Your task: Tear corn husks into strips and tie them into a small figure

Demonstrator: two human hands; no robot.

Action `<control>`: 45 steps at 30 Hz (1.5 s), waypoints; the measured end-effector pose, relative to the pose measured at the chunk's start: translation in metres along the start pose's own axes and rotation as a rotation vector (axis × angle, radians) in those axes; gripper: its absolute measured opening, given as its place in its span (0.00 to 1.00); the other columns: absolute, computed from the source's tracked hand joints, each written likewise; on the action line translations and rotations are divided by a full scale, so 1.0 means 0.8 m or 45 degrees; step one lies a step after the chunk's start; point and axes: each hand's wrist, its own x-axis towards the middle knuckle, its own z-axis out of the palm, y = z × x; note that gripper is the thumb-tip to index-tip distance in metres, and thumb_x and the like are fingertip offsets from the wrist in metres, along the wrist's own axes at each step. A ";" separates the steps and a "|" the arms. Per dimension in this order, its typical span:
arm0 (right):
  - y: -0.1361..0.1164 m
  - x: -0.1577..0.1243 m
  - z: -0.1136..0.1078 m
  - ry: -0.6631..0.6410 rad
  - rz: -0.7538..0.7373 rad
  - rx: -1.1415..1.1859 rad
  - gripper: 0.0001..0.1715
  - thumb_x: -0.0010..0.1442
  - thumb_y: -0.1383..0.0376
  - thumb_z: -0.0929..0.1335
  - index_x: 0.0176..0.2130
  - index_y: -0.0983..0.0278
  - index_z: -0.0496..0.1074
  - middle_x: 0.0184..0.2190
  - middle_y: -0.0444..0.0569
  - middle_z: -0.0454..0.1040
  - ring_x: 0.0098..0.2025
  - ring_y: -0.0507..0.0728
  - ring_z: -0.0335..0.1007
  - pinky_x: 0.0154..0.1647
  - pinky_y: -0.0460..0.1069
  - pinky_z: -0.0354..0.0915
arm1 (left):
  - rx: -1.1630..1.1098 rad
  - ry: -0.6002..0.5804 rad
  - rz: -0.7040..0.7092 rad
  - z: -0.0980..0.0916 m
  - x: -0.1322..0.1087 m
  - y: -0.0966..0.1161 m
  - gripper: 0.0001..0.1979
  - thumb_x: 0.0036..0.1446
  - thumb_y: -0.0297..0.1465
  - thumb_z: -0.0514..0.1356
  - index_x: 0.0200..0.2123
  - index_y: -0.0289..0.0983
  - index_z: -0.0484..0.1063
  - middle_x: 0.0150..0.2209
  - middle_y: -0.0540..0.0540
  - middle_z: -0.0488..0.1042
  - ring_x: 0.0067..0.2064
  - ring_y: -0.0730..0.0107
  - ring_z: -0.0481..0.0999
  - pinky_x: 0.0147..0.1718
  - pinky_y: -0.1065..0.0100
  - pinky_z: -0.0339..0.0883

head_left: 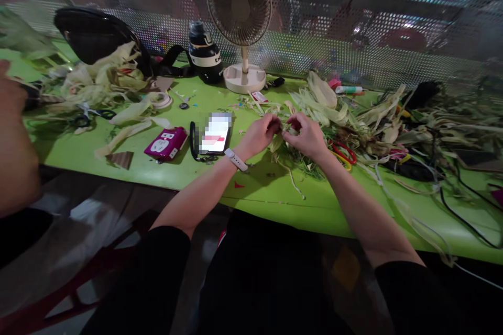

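My left hand (pixel 260 135), a pale band on its wrist, is closed at the fingertips on a green corn husk (pixel 276 143). Facing it, my right hand (pixel 305 137) pinches the same small bundle of husk from the other side. Both hands are just above the green table (pixel 259 214), and the exact grip of the fingertips is partly hidden. Husk scraps and thin green strands lie under and behind my hands. Close to my right forearm are red-handled scissors (pixel 346 152), half covered by the pile.
A heap of dried husks (pixel 377 120) spreads to the right, with cables beside it. A phone (pixel 218 133) and a magenta box (pixel 165 144) lie left. Behind stand a fan (pixel 244 76) and a dark bottle (pixel 205 57). Another person's arm (pixel 15 152) enters at far left, near dark scissors (pixel 92 114).
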 end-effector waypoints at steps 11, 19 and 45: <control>-0.008 -0.003 -0.002 -0.035 0.031 0.053 0.12 0.49 0.60 0.70 0.36 0.61 0.70 0.28 0.46 0.72 0.30 0.55 0.65 0.35 0.51 0.62 | -0.443 -0.100 -0.259 0.000 0.002 0.006 0.07 0.62 0.32 0.61 0.31 0.37 0.72 0.29 0.50 0.73 0.29 0.76 0.68 0.31 0.70 0.64; -0.012 -0.003 -0.007 -0.095 0.125 0.091 0.13 0.49 0.59 0.70 0.36 0.60 0.68 0.25 0.42 0.68 0.27 0.53 0.62 0.33 0.50 0.60 | -0.387 0.083 -0.260 -0.008 0.006 0.009 0.07 0.64 0.30 0.61 0.32 0.37 0.72 0.31 0.50 0.76 0.33 0.75 0.74 0.37 0.69 0.69; -0.016 0.001 -0.038 -0.234 -0.191 0.301 0.15 0.56 0.58 0.73 0.42 0.62 0.77 0.33 0.47 0.75 0.38 0.57 0.71 0.47 0.55 0.66 | -0.419 -0.323 -0.134 -0.040 0.004 0.027 0.10 0.60 0.33 0.53 0.27 0.38 0.67 0.29 0.47 0.69 0.32 0.70 0.68 0.33 0.66 0.66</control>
